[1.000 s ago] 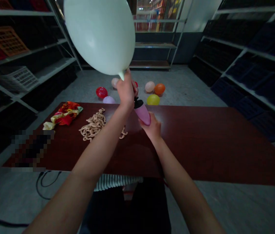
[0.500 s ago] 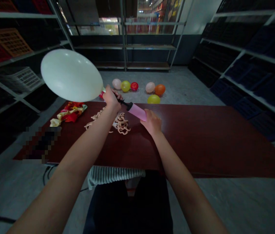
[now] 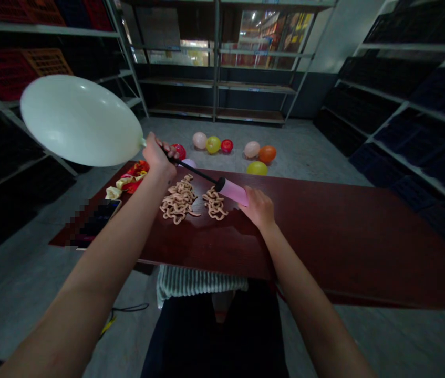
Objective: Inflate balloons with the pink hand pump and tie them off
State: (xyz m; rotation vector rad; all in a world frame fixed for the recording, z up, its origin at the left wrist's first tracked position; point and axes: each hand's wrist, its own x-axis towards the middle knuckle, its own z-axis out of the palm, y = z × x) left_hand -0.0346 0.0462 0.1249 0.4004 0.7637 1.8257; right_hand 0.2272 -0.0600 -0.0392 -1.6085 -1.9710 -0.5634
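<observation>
A large pale, whitish balloon (image 3: 82,121) hangs in the air at upper left, inflated. My left hand (image 3: 159,153) is closed around its neck and the black end of a hand balloon pump. The pump's black rod (image 3: 196,170) runs bare from there down to its pink barrel (image 3: 233,192), around which my right hand (image 3: 259,207) is closed. Beneath the pump, on the dark red table (image 3: 324,231), lie two heaps of uninflated tan modelling balloons (image 3: 178,202). Further left is a pile of limp red and cream balloons (image 3: 130,181), partly behind my left arm.
Several inflated balloons (image 3: 213,145) rest on the floor beyond the table. A phone-like dark object, partly pixelated, lies at the table's left end. Shelves with crates (image 3: 1,73) stand on both sides. A ribbed grey-green cloth (image 3: 198,283) hangs at the table's near edge.
My hands have moved apart, baring more of the pump's black rod. The balloon and my left hand have shifted left in view. The camera view has also shifted, showing more of the tan heaps.
</observation>
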